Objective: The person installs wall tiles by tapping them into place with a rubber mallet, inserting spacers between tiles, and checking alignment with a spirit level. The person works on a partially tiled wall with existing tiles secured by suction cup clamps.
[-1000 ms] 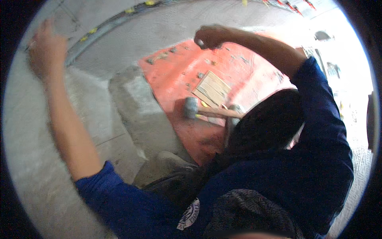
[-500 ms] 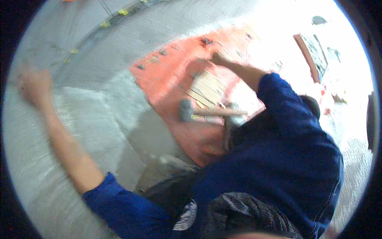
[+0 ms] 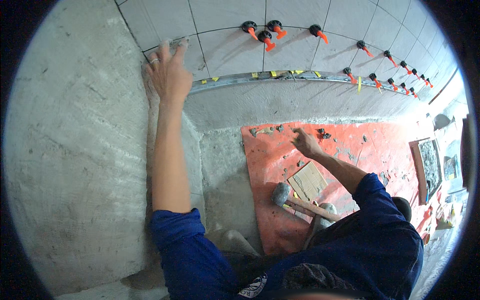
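My left hand [image 3: 170,72] reaches forward to the grey wall tiles [image 3: 227,52], at their left end beside the bare concrete wall. Its fingers are spread, with the fingertips against the tile by a joint, and it holds nothing that I can see. Lower and to the right, my right hand [image 3: 307,145] hovers over the red sheet [image 3: 265,170] with a finger stretched out and nothing visible in it. Nearest to it are small dark crumbs and a black piece [image 3: 323,133]. A mallet with a grey head [image 3: 281,194] and wooden handle lies closer to me, beside a cardboard piece [image 3: 309,181].
Several black tile-levelling knobs with orange handles [image 3: 270,45] stick out of the tile joints. Below the tiles runs a metal strip [image 3: 230,82] with yellow bits. A rough concrete wall [image 3: 80,150] rises at left; a brown-edged tray [image 3: 419,172] sits at right.
The view has swung, bringing the tiled wall and its orange-handled knobs into sight. My left hand, blurred before, now rests on the tile; my right hand remains over the red sheet.
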### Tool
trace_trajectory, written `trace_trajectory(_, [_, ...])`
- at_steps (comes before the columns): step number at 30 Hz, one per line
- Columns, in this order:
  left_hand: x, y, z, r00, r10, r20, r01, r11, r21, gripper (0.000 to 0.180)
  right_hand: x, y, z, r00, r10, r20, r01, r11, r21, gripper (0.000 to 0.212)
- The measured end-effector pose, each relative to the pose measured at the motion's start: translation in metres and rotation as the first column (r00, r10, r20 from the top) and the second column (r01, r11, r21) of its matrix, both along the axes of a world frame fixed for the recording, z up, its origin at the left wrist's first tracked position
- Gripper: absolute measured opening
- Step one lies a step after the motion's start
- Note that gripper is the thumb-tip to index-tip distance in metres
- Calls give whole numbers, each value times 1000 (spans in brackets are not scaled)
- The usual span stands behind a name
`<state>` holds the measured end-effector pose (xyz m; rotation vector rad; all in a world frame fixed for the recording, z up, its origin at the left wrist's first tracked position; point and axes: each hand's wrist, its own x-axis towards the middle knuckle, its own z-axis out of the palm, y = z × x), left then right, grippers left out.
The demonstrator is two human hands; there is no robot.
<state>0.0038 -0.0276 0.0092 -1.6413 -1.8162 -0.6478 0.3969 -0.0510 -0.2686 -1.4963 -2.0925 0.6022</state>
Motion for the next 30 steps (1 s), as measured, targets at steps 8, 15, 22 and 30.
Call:
trace_trajectory(8, [-8,6,-16,987,-60,147,58,998,16,67,-179,23,234,883,391,-259,-233,845,481,21])
trace_trajectory(15, [-13,11,-25,978,-72,193,55,994,94,69,-225,54,334,963,247,103,-228,556,799,17])
trace_trajectory(22, [-10,15,-23,967,-95,238,57,985,161,60,-244,82,345,927,273,258,-362,472,804,22])
trace_trajectory(30, [-11,20,-22,939,-143,312,102,984,144,49,-257,100,337,895,178,408,-441,474,762,18])
